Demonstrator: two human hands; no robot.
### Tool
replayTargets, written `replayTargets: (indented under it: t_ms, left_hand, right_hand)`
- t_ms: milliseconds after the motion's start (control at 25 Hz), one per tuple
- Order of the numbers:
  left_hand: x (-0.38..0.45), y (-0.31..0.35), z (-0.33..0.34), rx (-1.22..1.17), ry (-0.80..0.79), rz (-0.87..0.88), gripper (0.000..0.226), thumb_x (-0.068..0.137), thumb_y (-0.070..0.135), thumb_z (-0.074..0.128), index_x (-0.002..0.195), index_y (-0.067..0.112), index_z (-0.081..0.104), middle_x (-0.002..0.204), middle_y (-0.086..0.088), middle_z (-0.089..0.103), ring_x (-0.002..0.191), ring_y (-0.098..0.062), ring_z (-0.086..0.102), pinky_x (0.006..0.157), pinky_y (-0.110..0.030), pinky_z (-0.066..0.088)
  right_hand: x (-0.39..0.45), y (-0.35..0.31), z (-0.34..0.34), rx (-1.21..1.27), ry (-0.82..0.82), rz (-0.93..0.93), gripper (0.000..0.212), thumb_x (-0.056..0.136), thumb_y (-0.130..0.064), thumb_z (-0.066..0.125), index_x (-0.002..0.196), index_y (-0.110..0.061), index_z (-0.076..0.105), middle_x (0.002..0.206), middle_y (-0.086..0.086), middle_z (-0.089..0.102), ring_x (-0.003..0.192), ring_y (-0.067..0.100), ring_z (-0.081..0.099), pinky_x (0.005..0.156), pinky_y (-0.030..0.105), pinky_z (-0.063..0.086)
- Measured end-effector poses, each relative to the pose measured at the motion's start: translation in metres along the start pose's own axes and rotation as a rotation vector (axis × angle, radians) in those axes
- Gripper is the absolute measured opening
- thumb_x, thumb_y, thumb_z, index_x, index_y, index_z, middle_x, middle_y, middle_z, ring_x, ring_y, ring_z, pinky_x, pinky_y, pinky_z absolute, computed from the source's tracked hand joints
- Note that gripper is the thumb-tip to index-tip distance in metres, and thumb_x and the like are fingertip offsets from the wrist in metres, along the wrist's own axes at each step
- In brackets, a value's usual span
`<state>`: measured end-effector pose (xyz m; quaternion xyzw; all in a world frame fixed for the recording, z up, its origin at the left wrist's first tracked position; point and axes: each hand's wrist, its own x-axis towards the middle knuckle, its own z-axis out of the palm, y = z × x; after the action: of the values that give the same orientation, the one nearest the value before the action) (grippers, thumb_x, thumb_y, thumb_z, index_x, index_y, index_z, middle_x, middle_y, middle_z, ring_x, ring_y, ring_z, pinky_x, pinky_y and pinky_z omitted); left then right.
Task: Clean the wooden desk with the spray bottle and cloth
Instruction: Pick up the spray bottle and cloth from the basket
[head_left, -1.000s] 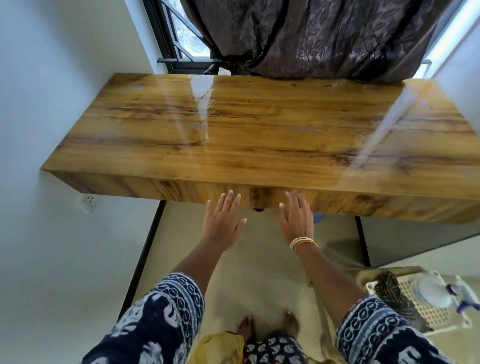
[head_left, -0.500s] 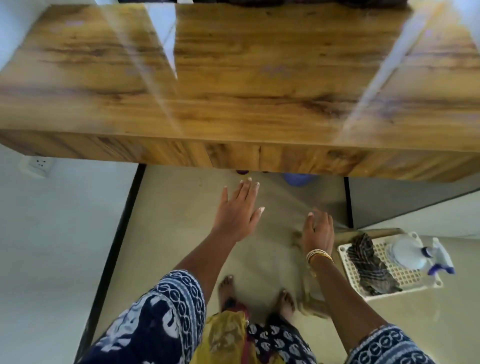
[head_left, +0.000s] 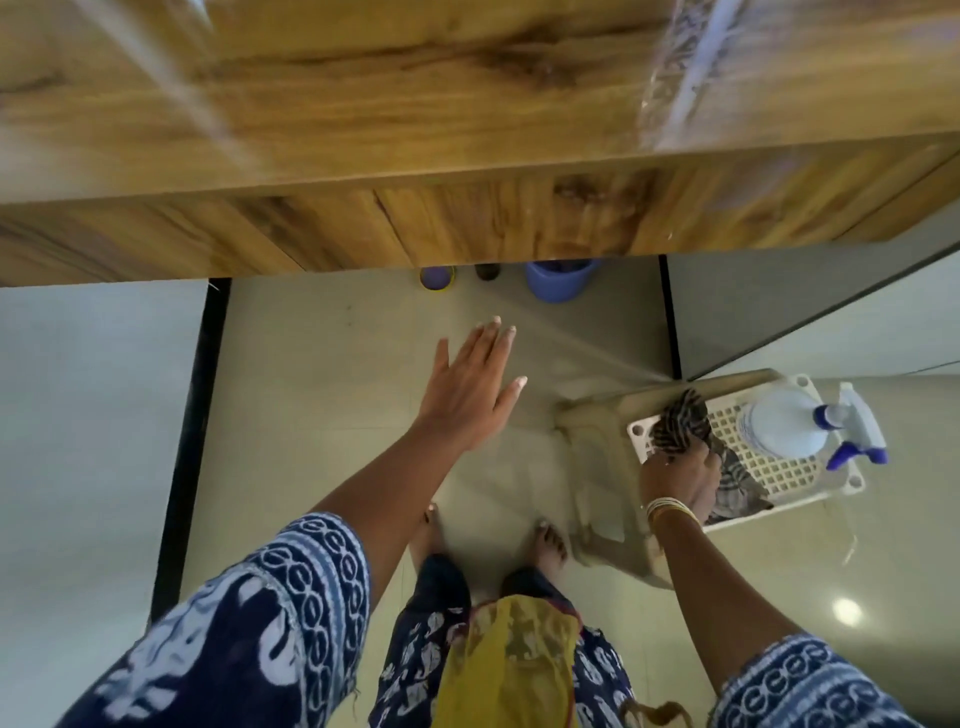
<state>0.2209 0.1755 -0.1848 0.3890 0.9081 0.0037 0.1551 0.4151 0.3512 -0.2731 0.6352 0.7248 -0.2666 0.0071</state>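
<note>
Beside the spray bottle (head_left: 784, 431), basket (head_left: 769, 475) cloth (head_left: 680, 423) seems gripped by right hand (head_left: 678, 478).

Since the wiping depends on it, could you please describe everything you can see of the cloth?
The cloth is dark fabric with thin pale stripes, soft and crumpled. It lies in the white perforated basket, which sits on a beige plastic stool, left of the spray bottle. The right hand grips its middle with curled fingers, bunching one end upward while the other end trails flat on the basket floor.
</note>
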Motion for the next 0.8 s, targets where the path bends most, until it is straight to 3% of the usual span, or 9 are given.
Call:
replayTargets:
  t_ms: [200,360,520,640,720,800]
  left_hand:
    - [0.026,0.013,0.018,0.013,-0.016,0.035,0.067,0.098,0.049,0.021,0.155,0.015,0.011,0.164,-0.007,0.012,0.150,-0.022,0.015,0.116,-0.055,0.017]
    - [0.030,0.021,0.029,0.045,-0.035,0.065,0.074,0.093,0.054,0.006,0.154,0.013,0.017,0.162,-0.009,0.017,0.149,-0.023,0.019,0.114,-0.055,0.020]
    - [0.034,0.018,0.035,0.062,-0.062,0.114,0.074,0.092,0.054,0.006,0.153,0.014,0.020,0.162,-0.008,0.019,0.148,-0.023,0.021,0.114,-0.055,0.020]
    - [0.035,0.016,0.024,0.039,-0.049,0.103,0.074,0.092,0.055,0.006,0.152,0.014,0.022,0.161,-0.008,0.021,0.147,-0.022,0.022,0.113,-0.054,0.022]
    - [0.038,0.016,0.016,0.000,-0.046,0.093,0.070,0.094,0.053,0.012,0.151,0.014,0.025,0.160,-0.009,0.023,0.147,-0.022,0.023,0.113,-0.053,0.025]
    - [0.042,0.021,0.011,-0.095,-0.058,0.071,0.059,0.100,0.047,0.029,0.148,0.014,0.033,0.156,-0.009,0.030,0.143,-0.023,0.031,0.111,-0.050,0.031]
  right_hand:
    - [0.035,0.018,0.015,-0.117,-0.062,0.019,0.061,0.083,-0.016,0.058,0.139,-0.007,0.037,0.144,0.016,0.039,0.130,0.037,0.038,0.101,0.049,0.039]
    - [0.047,0.020,0.025,-0.203,-0.170,0.070,0.066,0.089,-0.024,0.057,0.148,-0.015,0.026,0.150,0.010,0.032,0.136,0.033,0.030,0.106,0.048,0.033]
    - [0.049,0.028,0.030,-0.441,-0.121,-0.040,0.050,0.088,-0.020,0.055,0.136,-0.012,0.042,0.139,0.014,0.041,0.125,0.039,0.037,0.102,0.048,0.035]
    - [0.063,0.034,0.021,-0.484,-0.139,-0.123,0.040,0.085,-0.022,0.061,0.122,-0.008,0.054,0.124,0.018,0.056,0.117,0.039,0.047,0.098,0.046,0.040]
    - [0.071,0.027,0.009,-0.408,-0.149,-0.102,0.035,0.085,-0.031,0.061,0.112,-0.010,0.063,0.111,0.018,0.065,0.108,0.037,0.056,0.092,0.043,0.046]
    - [0.067,0.007,-0.006,-0.158,-0.142,-0.021,0.036,0.085,-0.039,0.062,0.106,-0.010,0.066,0.104,0.018,0.068,0.101,0.037,0.060,0.085,0.040,0.049]
